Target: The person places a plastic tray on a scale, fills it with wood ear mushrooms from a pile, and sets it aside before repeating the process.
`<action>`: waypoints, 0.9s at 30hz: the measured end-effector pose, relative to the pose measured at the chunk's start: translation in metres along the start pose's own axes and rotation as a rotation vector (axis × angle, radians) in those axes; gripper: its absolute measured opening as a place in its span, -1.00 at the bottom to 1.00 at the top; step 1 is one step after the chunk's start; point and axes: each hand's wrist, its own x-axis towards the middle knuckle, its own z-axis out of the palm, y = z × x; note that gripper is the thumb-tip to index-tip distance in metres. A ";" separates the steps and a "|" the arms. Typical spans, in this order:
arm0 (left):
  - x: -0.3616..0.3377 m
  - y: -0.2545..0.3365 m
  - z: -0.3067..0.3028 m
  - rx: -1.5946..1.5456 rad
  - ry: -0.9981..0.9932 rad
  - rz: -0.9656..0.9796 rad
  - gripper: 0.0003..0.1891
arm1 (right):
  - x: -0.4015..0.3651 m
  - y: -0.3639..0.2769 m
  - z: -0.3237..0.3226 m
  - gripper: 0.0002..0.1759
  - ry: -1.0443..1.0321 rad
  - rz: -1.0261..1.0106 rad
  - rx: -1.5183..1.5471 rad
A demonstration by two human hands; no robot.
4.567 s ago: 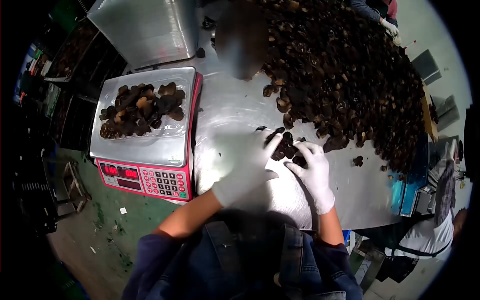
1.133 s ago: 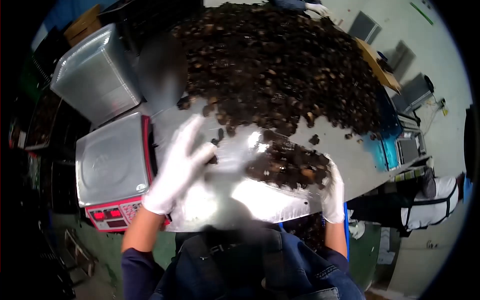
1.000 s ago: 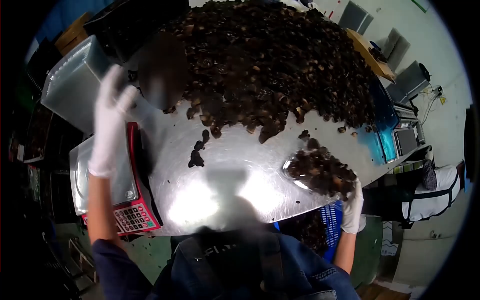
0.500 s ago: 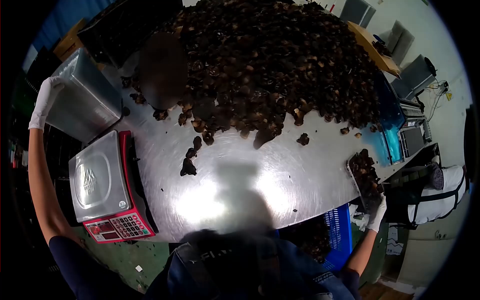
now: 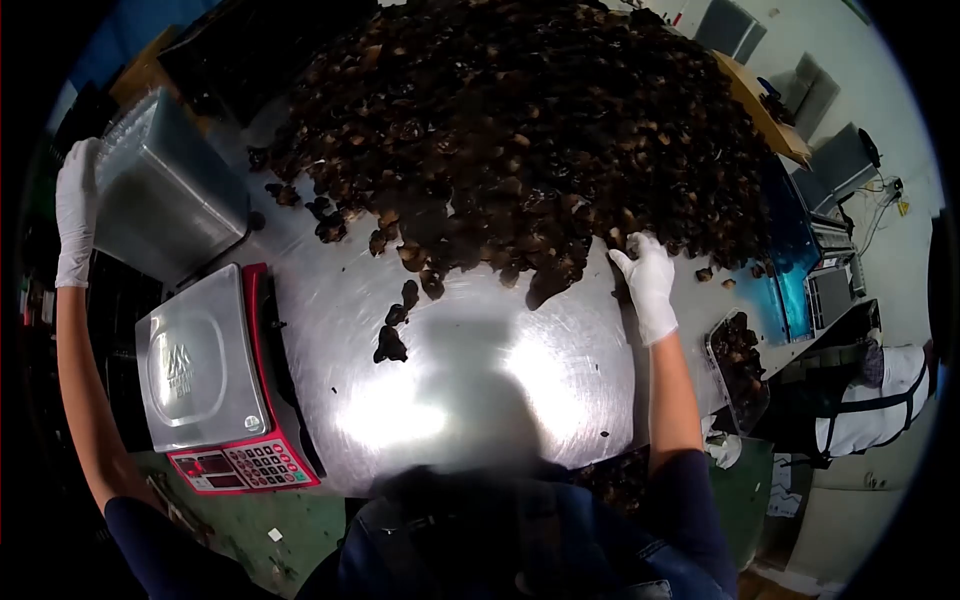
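Observation:
My left hand [image 5: 77, 212], in a white glove, has its fingers closed at the upper edge of a stack of clear plastic trays [image 5: 175, 195]; its fingertips are partly hidden. My right hand [image 5: 648, 288], gloved too, reaches to the front edge of a large heap of dark brown, wrinkled pieces like dried mushrooms [image 5: 520, 150]. Its thumb stands apart from the fingers, whose tips touch the heap. To the right of that arm, a clear tray [image 5: 738, 365] filled with the dark pieces rests at the table's side.
A red digital scale [image 5: 205, 370] with a bare metal plate stands at the left of the shiny metal table [image 5: 480, 370]. Some dark pieces [image 5: 393, 335] lie loose before the heap. At the right are a blue-lit machine [image 5: 795, 270] and a white and black bag [image 5: 870, 400].
My right hand has let go of the filled tray and moved left and forward to the heap. My left hand stays at the stack, shifted slightly. A dark blurred shape over the heap is gone.

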 end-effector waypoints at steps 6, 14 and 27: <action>-0.093 0.091 -0.084 -0.251 0.175 0.042 -0.79 | 0.003 -0.019 -0.015 -0.69 0.025 0.037 0.016; -0.264 0.195 -0.102 -0.248 -0.295 -0.144 -0.60 | -0.101 -0.125 -0.075 -0.65 -0.199 -0.288 0.406; -0.198 0.442 -0.075 -1.158 -0.404 -0.393 -0.04 | -0.018 -0.162 0.003 -0.37 -0.030 -0.339 0.301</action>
